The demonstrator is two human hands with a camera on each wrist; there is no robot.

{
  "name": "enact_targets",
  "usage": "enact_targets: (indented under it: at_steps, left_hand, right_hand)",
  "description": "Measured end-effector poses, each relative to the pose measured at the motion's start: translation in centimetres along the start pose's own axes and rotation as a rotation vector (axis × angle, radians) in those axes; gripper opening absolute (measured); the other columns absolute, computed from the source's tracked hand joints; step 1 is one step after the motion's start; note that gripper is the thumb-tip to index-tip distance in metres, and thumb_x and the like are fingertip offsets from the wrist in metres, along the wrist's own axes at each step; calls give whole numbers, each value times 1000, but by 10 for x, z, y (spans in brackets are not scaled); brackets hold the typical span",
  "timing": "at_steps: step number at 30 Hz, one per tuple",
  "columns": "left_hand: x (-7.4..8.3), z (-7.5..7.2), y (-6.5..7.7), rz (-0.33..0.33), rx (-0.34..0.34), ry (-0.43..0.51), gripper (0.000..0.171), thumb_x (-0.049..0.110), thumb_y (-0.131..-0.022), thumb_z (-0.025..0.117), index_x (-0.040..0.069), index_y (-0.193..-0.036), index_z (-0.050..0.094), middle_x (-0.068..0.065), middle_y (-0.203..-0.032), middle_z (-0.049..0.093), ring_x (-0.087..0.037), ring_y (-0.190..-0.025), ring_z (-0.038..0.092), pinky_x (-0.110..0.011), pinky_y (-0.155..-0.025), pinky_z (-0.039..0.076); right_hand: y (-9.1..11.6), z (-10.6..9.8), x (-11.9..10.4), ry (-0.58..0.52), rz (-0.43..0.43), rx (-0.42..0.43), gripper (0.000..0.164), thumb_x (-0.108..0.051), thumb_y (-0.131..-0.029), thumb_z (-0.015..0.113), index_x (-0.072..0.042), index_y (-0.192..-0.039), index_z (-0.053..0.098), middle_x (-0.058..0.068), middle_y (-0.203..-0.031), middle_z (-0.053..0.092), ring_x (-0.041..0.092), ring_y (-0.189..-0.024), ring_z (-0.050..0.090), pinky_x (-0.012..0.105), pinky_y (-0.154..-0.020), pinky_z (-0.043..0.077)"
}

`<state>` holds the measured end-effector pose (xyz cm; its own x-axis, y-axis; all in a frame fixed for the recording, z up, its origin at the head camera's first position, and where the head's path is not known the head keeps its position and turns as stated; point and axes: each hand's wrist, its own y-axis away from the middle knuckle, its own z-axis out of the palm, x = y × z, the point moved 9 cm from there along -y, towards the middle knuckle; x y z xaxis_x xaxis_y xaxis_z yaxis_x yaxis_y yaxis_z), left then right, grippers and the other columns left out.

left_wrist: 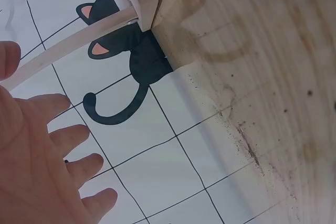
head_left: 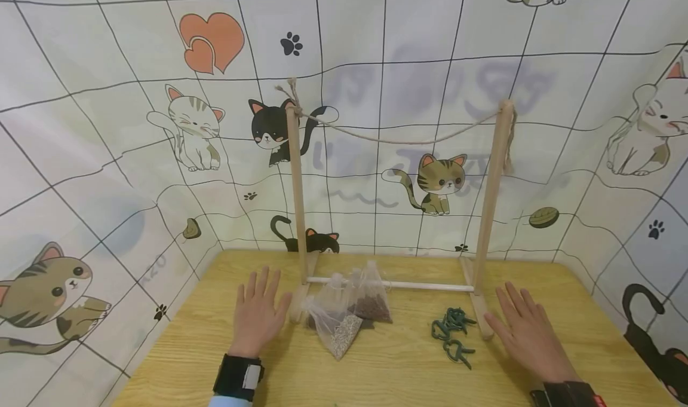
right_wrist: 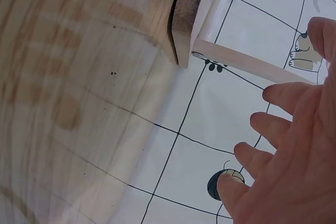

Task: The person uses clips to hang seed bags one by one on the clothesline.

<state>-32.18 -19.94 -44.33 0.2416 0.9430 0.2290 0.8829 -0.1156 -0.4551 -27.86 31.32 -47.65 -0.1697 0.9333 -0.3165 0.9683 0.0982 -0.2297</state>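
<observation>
My left hand (head_left: 260, 317) lies palm down, fingers straight, left of a wooden frame (head_left: 297, 186) and holds nothing. On the other side, my right hand (head_left: 532, 338) is likewise spread flat near the frame's right foot (head_left: 480, 317). Between the two uprights sags a thin rope (head_left: 398, 141), tied at both tops. Several sheer drawstring bags sit by the left foot: one holds pale grains (head_left: 344, 335), another dark brown bits (head_left: 372, 307). Several dark green ring-shaped clips (head_left: 455, 323) lie in a loose pile nearer my right hand.
A white rod (head_left: 424, 285) joins the frame's uprights low down. Behind the wooden table (head_left: 398, 377) hangs a white cloth (head_left: 355, 30) printed with cats and grid lines, which also closes both sides.
</observation>
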Motion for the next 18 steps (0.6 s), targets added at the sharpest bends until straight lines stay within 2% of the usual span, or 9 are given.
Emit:
enact_targets:
  at_steps: [6, 10, 14, 18]
  left_hand:
    - [3, -5, -1, -7, -22, 1, 58, 35, -107, 51, 2, -153, 47, -27, -161, 37, -51, -149, 29, -69, -118, 22]
    - [9, -10, -3, -8, -28, -1, 59, 38, -107, 50, 2, -154, 45, -25, -162, 36, -50, -150, 28, -68, -120, 19]
    - [24, -16, -6, 19, 0, -6, 60, 39, -106, 51, 2, -153, 47, -25, -160, 39, -49, -149, 30, -68, -120, 20]
    - [48, -22, -7, 83, 55, 8, 59, 37, -104, 56, 1, -150, 51, -26, -154, 46, -51, -144, 39, -70, -116, 26]
  right_hand:
    - [1, -1, -2, -31, 0, 1, 76, -44, -111, 42, 15, -155, 27, 40, -161, 17, 61, -149, 8, 75, -117, 6]
    - [0, -5, -7, -136, -2, 13, 74, -40, -110, 47, 13, -157, 24, 40, -161, 17, 62, -146, 16, 77, -112, 17]
    - [0, -9, -14, -193, 9, 28, 72, -38, -109, 51, 11, -157, 28, 39, -159, 24, 62, -140, 28, 78, -105, 27]
    - [-2, -10, -20, -208, 39, 11, 68, -39, -109, 51, 9, -154, 35, 40, -153, 33, 63, -133, 37, 79, -101, 33]
